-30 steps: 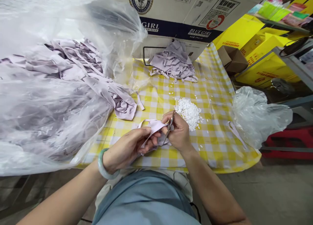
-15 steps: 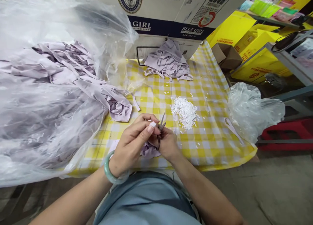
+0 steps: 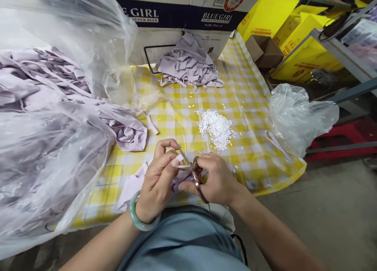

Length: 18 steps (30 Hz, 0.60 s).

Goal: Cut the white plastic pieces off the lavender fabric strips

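Observation:
My left hand (image 3: 157,178), with a green bangle at its wrist, is closed in a pinch on a small white label (image 3: 179,158). A lilac garment (image 3: 131,188) lies under and beside this hand, partly hidden by both hands. My right hand (image 3: 219,178) grips a pair of scissors (image 3: 193,167) by the handles. Their blades are spread and point left at the label, one on either side of it as far as I can see. Beyond my hands lies a heap of small white cut pieces (image 3: 216,129).
At the left, a big clear plastic bag (image 3: 59,208) spills lilac garments (image 3: 129,133). More lilac garments (image 3: 190,63) are piled against a carton (image 3: 173,17) at the back. A clear bag (image 3: 300,118) hangs at the table's right edge, near a metal rack (image 3: 341,55).
The scissors have swung from pointing up and away to pointing left, and their blades now straddle the label. My right hand has moved out to the right. The view has shifted slightly.

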### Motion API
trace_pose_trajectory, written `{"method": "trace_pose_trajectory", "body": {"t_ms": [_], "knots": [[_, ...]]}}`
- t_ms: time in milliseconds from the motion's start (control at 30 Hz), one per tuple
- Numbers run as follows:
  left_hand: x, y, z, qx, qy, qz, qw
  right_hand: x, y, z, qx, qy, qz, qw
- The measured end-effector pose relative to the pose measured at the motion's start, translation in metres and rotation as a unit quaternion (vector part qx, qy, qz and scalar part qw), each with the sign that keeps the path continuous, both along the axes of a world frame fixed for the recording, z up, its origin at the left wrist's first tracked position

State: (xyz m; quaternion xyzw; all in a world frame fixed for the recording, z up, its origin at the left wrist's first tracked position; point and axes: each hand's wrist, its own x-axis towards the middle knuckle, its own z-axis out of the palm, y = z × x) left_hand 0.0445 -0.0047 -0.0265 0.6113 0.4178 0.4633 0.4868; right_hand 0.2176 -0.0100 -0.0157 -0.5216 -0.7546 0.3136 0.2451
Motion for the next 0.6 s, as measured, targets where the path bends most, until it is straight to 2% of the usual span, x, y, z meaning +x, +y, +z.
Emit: {"method": "trace_pose_trajectory", "body": {"t_ms": [233, 600], "knots": [[-0.0003, -0.0001, 0.0020, 0.055, 0.018, -0.027, 0.998, 0.0008, -0.0025, -0.0006, -0.025, -0.001, -0.001, 1.000], [0.0021, -0.0024, -0.0051, 0.056, 0.000, -0.036, 0.998, -0.0006, -0.0026, -0.0026, -0.026, 0.013, -0.012, 0.999]]}}
